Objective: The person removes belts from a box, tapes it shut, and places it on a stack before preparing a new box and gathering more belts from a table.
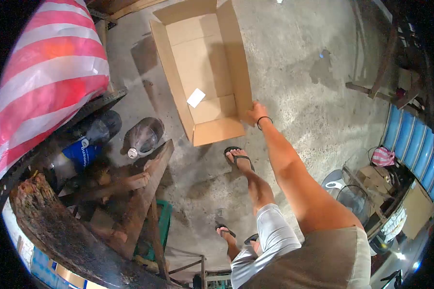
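Observation:
An open cardboard box (202,62) with its flaps up lies in front of me at the top middle, over the concrete floor. Inside it, near the close end, is a small white card (196,98). My right hand (258,113), with a dark band at the wrist, is closed on the box's near right corner; the fingertips are partly hidden by the cardboard. My left hand does not appear.
A red-and-white striped bag (53,72) fills the upper left. Below it are plastic bottles (144,136), wooden beams (147,197) and a green crate (163,224). Feet in sandals (239,159) stand below the box. A fan (354,200) and shelves are at right.

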`<state>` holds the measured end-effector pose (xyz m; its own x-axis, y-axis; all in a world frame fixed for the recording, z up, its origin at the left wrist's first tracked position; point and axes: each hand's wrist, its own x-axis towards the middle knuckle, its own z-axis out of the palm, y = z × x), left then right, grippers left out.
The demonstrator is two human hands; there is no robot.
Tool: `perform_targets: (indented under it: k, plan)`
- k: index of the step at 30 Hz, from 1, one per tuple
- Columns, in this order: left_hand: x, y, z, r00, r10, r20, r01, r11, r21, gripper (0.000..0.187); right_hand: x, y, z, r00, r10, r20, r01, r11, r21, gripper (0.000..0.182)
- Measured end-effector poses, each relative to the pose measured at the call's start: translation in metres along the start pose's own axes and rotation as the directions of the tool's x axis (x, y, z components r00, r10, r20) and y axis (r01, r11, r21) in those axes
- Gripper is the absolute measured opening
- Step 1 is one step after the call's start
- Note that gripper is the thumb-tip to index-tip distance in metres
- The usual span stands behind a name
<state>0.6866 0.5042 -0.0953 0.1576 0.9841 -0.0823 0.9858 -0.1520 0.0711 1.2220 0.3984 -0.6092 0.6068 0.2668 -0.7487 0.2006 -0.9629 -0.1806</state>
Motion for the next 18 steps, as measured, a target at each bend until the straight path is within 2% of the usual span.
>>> perform_targets:
  k: [2, 3, 4, 6, 10, 12, 16, 18]
  plan:
    - [0.000, -0.001, -0.001, 1.000, -0.003, 0.001, 0.003, 1.000, -0.002, 0.065, -0.008, 0.003, 0.020, 0.989, -0.143, -0.032, 0.145, 0.987, 0.072, 0.030]
    - [0.000, -0.001, -0.002, 1.000, -0.005, 0.002, 0.005, 1.000, -0.003, 0.065, -0.026, -0.016, 0.007, 0.995, -0.100, -0.028, 0.103, 0.983, 0.151, 0.025]
    - [0.000, -0.001, -0.003, 1.000, -0.006, 0.005, 0.006, 1.000, -0.003, 0.065, -0.036, -0.023, 0.011, 0.995, -0.101, -0.025, 0.103, 0.983, 0.151, 0.025]
    - [0.001, -0.002, -0.004, 1.000, 0.001, 0.004, -0.001, 1.000, -0.002, 0.065, -0.049, -0.034, 0.014, 0.948, 0.027, -0.318, 0.011, 0.993, 0.118, 0.022]
    - [-0.001, -0.008, -0.003, 1.000, 0.013, -0.014, -0.014, 1.000, -0.010, 0.064, -0.061, -0.049, 0.005, 0.930, -0.046, -0.365, 0.102, 0.985, 0.136, 0.024]
    - [-0.001, -0.010, -0.002, 1.000, 0.013, -0.016, -0.013, 1.000, -0.007, 0.064, -0.050, -0.045, 0.011, 0.917, 0.112, -0.382, -0.065, 0.989, 0.136, 0.028]
    - [-0.005, -0.014, -0.003, 1.000, 0.019, -0.018, -0.019, 1.000, 0.000, 0.064, -0.037, -0.036, 0.022, 0.892, 0.144, -0.428, -0.098, 0.987, 0.129, 0.026]
    - [-0.006, -0.016, -0.003, 1.000, 0.016, -0.018, -0.016, 1.000, 0.001, 0.064, -0.038, -0.038, 0.017, 0.940, 0.001, -0.340, 0.008, 1.000, 0.025, 0.020]
